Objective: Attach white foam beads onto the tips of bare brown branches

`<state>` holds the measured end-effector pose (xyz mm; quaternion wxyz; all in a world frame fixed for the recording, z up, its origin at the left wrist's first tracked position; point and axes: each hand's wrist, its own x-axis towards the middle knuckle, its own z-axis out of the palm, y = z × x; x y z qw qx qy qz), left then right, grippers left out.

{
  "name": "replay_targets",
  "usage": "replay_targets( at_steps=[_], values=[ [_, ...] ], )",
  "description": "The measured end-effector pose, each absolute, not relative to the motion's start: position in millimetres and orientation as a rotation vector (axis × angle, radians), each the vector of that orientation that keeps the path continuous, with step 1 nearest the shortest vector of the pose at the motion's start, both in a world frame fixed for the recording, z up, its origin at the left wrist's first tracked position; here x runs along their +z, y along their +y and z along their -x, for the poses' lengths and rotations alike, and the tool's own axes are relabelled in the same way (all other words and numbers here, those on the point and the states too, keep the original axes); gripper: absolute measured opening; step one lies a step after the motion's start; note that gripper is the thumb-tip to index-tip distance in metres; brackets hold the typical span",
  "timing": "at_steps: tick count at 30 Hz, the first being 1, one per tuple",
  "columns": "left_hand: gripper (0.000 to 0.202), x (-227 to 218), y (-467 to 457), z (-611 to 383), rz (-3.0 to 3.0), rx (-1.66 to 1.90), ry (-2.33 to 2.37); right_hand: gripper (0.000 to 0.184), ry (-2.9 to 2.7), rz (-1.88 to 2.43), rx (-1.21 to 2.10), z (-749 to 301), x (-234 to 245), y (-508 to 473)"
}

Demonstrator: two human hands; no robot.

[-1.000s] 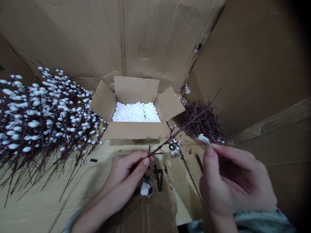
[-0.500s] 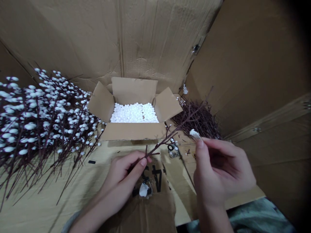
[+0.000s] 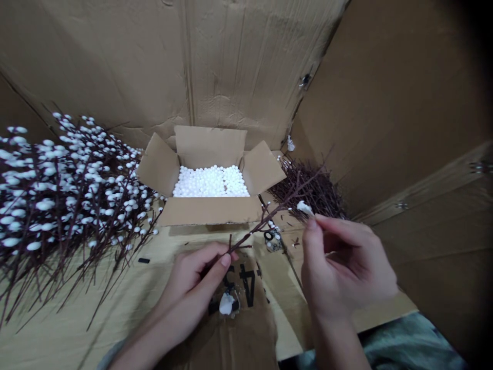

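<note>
My left hand (image 3: 204,277) is closed around the lower end of a dark brown twig branch (image 3: 265,220), which slants up to the right with bare forks. A small white dab shows on its stem, above the grip. My right hand (image 3: 342,262) pinches a small piece tipped with white paste (image 3: 305,207), held apart from the branch at its right. What lies under the fingertips is hidden. Below my left hand, a white paste blob (image 3: 226,303) sits on a brown cardboard piece (image 3: 246,334). Farther back stands an open carton (image 3: 210,209) of white foam balls (image 3: 208,181).
White-tipped branches (image 3: 77,185) are heaped at the left. Bare dark twigs (image 3: 311,185) lie in a pile at the right. A small black strip (image 3: 144,260) and a black ring (image 3: 268,235) rest on the table. Tall cardboard walls (image 3: 127,61) enclose the back and right.
My right hand has shifted slightly left with the paste-tipped piece. A white dab now shows on the branch stem where none was visible before. My left hand keeps its grip; the view has shifted slightly.
</note>
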<state>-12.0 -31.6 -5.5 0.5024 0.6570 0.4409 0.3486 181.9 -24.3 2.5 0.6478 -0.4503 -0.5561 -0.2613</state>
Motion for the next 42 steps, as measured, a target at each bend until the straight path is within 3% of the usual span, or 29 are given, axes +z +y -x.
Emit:
replay_targets(
  at_steps=[14,22,28,35,42],
  values=[
    [0.030,-5,-32,12,-1.666,0.829,1.036,0.025,-1.283,1.000,-0.601,-181,20,-24],
    [0.031,-6,-32,12,-1.668,0.813,1.037,0.019,-1.278,1.104,-0.817,-186,29,-23],
    [0.028,-4,-31,12,-1.633,0.818,1.044,0.025,-1.150,1.022,-0.769,-195,26,-25],
    [0.029,-5,-33,14,-1.632,0.819,1.066,0.015,-1.215,1.154,-0.718,-194,24,-31],
    [0.029,-6,-31,13,-1.613,0.796,1.066,0.017,-1.334,1.253,-0.735,-198,24,-36]
  ],
)
